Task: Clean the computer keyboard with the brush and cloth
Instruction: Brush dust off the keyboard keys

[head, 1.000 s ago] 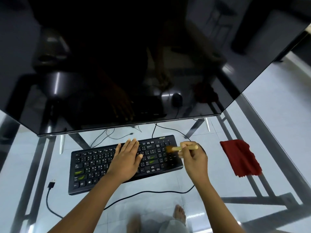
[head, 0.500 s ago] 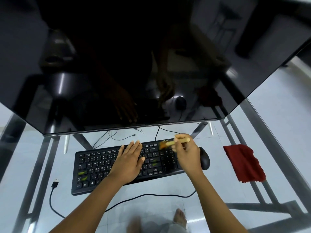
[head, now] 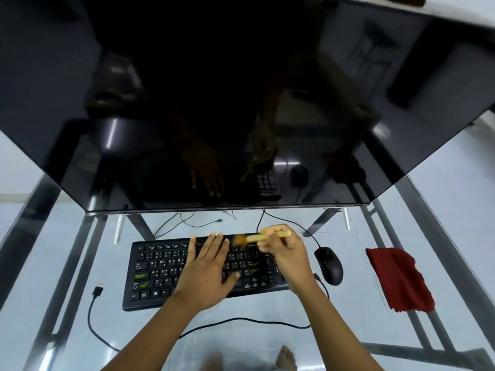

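- Right hand (head: 286, 259) pinched the brush (head: 258, 237) over the keyboard's (head: 160, 266) far edge; light, short flicks would suit.
- Left hand (head: 206, 269) lay flat, fingers straight, steadying it.
- Cloth (head: 399, 279) lay by the desk's (head: 67, 263) right edge.

Right hand (head: 288, 261) swept the brush (head: 257, 238) to the far keyboard (head: 160, 266) edge

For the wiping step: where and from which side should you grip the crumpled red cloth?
Probably pinch a raised crease near the middle of the crumpled red cloth, coming from above: it lies low and loose, apart from the black mouse, so nothing blocks a top approach.
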`<control>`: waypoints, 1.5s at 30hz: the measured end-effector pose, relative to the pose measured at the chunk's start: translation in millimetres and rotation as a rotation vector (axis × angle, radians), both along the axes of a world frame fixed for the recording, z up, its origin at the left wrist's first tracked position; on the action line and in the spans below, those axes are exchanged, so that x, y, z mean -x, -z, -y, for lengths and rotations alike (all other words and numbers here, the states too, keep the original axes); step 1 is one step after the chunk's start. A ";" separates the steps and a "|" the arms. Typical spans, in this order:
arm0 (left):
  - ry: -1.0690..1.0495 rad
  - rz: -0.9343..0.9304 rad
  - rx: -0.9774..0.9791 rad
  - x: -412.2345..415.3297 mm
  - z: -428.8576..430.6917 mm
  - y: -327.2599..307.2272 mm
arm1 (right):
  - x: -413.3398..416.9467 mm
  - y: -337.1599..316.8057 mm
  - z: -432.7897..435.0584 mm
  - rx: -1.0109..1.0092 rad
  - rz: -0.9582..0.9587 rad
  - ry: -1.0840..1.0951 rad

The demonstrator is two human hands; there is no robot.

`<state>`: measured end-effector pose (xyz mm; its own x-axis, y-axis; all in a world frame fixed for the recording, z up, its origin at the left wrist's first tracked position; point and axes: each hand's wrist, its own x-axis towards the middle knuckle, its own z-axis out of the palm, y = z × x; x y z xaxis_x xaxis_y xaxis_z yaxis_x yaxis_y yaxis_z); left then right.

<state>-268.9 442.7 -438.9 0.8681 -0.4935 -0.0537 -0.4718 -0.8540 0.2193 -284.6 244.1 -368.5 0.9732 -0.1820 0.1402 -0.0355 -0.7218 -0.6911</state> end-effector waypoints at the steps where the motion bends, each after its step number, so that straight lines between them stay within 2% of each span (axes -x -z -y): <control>1: -0.005 -0.009 0.001 2.6 -2.6 -0.4 | 1.6 0.2 -4.3 0.050 -0.012 -0.051; 5: -0.012 -0.015 -0.045 12.6 -15.8 2.5 | 5.5 -2.1 -15.4 0.007 0.011 -0.005; 7: -0.018 -0.011 -0.064 14.8 -22.5 5.8 | 10.7 1.3 -18.4 0.039 0.024 -0.115; 9: -0.032 -0.025 -0.077 16.8 -28.2 7.6 | 15.2 1.2 -25.0 0.080 -0.043 -0.248; 13: -0.089 -0.028 -0.072 22.6 -35.9 8.8 | 18.6 3.2 -25.3 -0.065 -0.009 -0.104; 17: -0.125 -0.008 -0.052 29.1 -42.5 11.2 | 21.1 6.3 -33.4 -0.077 -0.114 -0.225; 21: -0.136 0.018 -0.038 33.3 -44.5 14.2 | 14.9 5.9 -34.0 -0.161 -0.012 -0.045; 24: -0.129 0.051 -0.035 33.2 -47.7 16.2 | 12.1 6.2 -43.4 -0.242 -0.143 -0.152; 26: -0.119 0.060 -0.032 32.0 -49.1 15.3 | 8.7 5.9 -45.8 -0.184 -0.117 -0.056; 28: -0.113 0.064 -0.024 30.9 -49.8 14.4 | 3.5 5.0 -44.5 -0.210 -0.064 0.054; 29: -0.111 0.064 -0.022 30.5 -50.3 14.3 | 4.2 6.6 -43.5 -0.242 -0.056 0.040; 31: -0.105 0.062 -0.029 30.4 -51.7 14.9 | 3.6 8.3 -47.6 -0.370 -0.160 -0.019; 32: -0.102 0.059 -0.034 30.1 -52.2 15.0 | 3.5 5.8 -49.7 -0.374 -0.193 -0.017; 35: -0.097 0.041 -0.037 29.7 -53.4 15.3 | 0.2 1.6 -47.7 -0.313 -0.079 0.095; 39: -0.093 0.055 -0.031 30.7 -55.4 17.3 | 3.7 5.1 -50.4 -0.221 -0.173 -0.120; 42: -0.100 0.060 -0.030 32.0 -56.5 15.5 | 7.9 5.9 -55.2 -0.206 -0.117 -0.052; 45: -0.170 0.090 0.020 36.1 -64.6 12.5 | 17.0 8.7 -61.4 -0.162 -0.115 -0.181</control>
